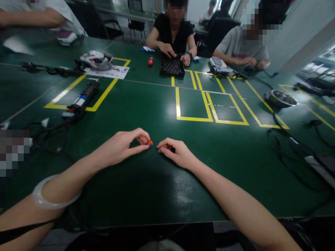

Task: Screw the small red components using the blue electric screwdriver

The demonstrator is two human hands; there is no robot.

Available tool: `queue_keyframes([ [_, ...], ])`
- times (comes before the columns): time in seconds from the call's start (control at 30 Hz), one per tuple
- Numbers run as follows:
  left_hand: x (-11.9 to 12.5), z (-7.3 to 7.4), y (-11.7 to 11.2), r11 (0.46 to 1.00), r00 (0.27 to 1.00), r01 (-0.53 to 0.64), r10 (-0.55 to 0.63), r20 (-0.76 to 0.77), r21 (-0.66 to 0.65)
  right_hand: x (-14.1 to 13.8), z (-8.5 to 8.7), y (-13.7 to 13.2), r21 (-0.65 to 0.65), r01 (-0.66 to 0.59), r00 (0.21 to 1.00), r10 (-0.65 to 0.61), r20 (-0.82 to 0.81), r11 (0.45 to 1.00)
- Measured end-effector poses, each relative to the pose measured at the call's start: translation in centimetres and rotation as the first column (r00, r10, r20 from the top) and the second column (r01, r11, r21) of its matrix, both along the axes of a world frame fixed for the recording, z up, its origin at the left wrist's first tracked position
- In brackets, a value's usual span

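Note:
Over the near middle of the green table [146,188], my left hand [124,148] pinches a small orange-red object [149,142] between thumb and fingers. Its exact kind is too small to tell. A pale, translucent bangle [39,198] circles my left wrist. Just right of the orange-red object is my right hand [178,151], its thumb and fingertips brought together. A narrow gap separates the two hands. Whether anything sits between the right fingertips cannot be made out.
Across the table a person works at a black compartment tray [172,68], beside a red object [150,61]. Yellow tape outlines [195,119] mark the tabletop. A dark cylindrical tool [83,97] lies left; black cables [282,150] and a round metal-rimmed item [281,98] lie right.

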State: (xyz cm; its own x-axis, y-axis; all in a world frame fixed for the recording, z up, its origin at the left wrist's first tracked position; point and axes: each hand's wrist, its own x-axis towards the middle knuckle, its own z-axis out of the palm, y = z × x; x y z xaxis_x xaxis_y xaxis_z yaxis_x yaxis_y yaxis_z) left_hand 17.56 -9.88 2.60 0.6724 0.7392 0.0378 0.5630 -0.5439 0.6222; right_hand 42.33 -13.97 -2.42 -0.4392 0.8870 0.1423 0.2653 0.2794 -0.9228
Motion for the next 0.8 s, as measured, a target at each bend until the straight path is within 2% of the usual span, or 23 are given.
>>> queue_keyframes([
  [0.1,1.1,-0.4,-0.7,0.992,0.993,0.117,-0.117,0.009,-0.039,-0.3,0.1,-0.1,-0.074,-0.022,0.997,0.017,-0.079,0.997],
  [0.17,1.4,-0.6,-0.9,0.988,0.988,0.155,-0.154,0.019,-0.028,-0.5,0.0,-0.1,-0.096,-0.035,0.991,0.023,-0.130,0.995],
  [0.43,1.5,-1.3,-1.1,0.993,0.986,0.117,-0.119,0.116,0.022,-0.6,-0.2,0.2,-0.251,-0.061,0.967,-0.005,-0.255,0.966],
  [0.67,1.7,-1.2,-1.3,0.974,0.962,0.166,-0.193,0.191,0.152,-0.4,-0.3,0.2,-0.347,-0.136,0.941,0.011,-0.338,0.928],
  [0.8,1.8,-1.5,-1.4,0.955,0.951,0.196,-0.241,0.193,0.222,-0.4,-0.3,0.2,-0.325,-0.139,0.945,0.028,-0.325,0.935],
])
